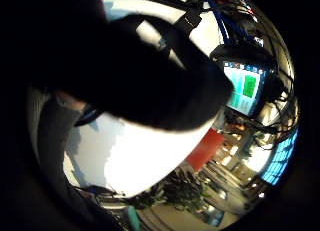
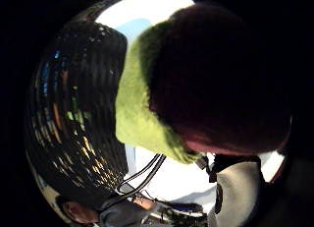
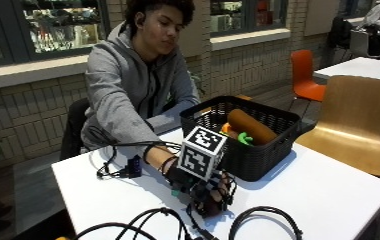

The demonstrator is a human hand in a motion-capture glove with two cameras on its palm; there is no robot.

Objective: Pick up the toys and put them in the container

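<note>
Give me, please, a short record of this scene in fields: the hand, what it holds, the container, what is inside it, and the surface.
hand: gloved right hand, low over the table, beside the basket
held: dark red and lime green plush toy, close against the palm
container: black plastic lattice basket, upright
inside: brown sausage-shaped plush toy, with green and orange pieces beside it
surface: white table

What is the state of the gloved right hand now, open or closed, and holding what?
Right hand: closed, fingers curled round a dark red and green plush toy, low over the white table, beside the black basket.
</note>
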